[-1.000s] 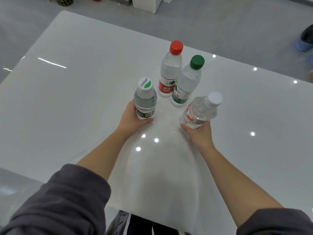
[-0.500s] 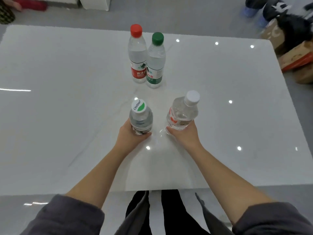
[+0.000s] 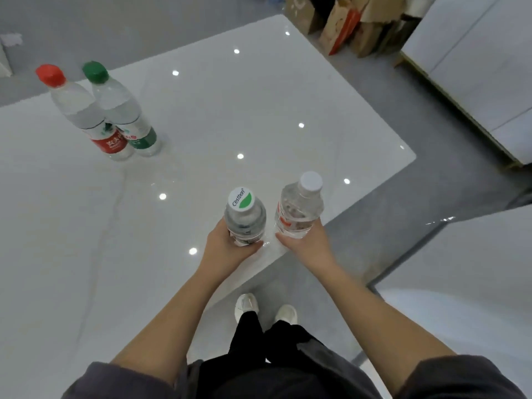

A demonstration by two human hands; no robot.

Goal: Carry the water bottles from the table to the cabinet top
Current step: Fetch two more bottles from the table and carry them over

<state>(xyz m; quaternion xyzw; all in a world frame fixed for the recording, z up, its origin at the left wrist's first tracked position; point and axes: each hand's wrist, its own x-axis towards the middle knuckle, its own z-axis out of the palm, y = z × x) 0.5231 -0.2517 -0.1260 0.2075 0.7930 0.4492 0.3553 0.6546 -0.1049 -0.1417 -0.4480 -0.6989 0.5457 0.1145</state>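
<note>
i have my left hand (image 3: 227, 246) wrapped round the lower body of the green-and-white-capped bottle (image 3: 244, 217), fingers curled tight on it, long axis upright with the cap pointing up at the camera. my right hand (image 3: 302, 243) grips the base of the white-capped bottle (image 3: 298, 208) the same way; it is also cap-up, leaning a little up and to the right in the view. the two sit just beside each other over the near right edge of the desk (image 3: 230, 110). the red-capped bottle (image 3: 83, 110) and green-capped bottle (image 3: 121, 110) stand touching on the desk, well apart to the left. half a second ago both held bottles were over the middle of the desk, straight in front of that standing pair; now they are out by the desk's edge and the pair lies far off to my left.
</note>
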